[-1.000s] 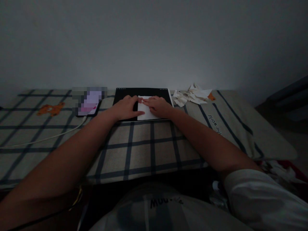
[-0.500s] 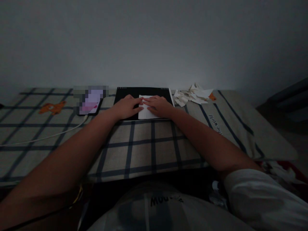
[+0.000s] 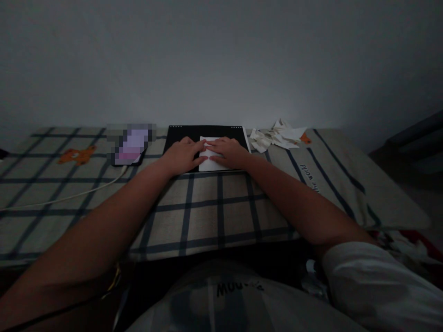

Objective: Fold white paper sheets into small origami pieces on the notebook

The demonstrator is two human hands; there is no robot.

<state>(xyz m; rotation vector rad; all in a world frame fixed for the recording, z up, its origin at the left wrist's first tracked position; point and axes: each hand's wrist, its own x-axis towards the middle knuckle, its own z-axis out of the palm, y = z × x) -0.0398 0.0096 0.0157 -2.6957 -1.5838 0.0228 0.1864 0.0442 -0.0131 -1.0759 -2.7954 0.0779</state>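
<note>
A white sheet of paper (image 3: 209,164) lies on a black board (image 3: 204,132) at the far side of a checked cloth surface (image 3: 221,207). My left hand (image 3: 183,155) lies flat on the paper's left part, fingers together and pointing right. My right hand (image 3: 228,152) presses on its right part, fingertips meeting the left hand's over the paper's top edge. Most of the paper is hidden under both hands.
A phone (image 3: 129,146) with a lit screen lies left of the board, with a white cable (image 3: 69,196) running left from it. A heap of crumpled paper scraps (image 3: 277,136) sits right of the board. A plain wall stands close behind.
Both hands have shifted only slightly on the paper; the fingertips stay pressed together at its top edge. Nothing else moved.
</note>
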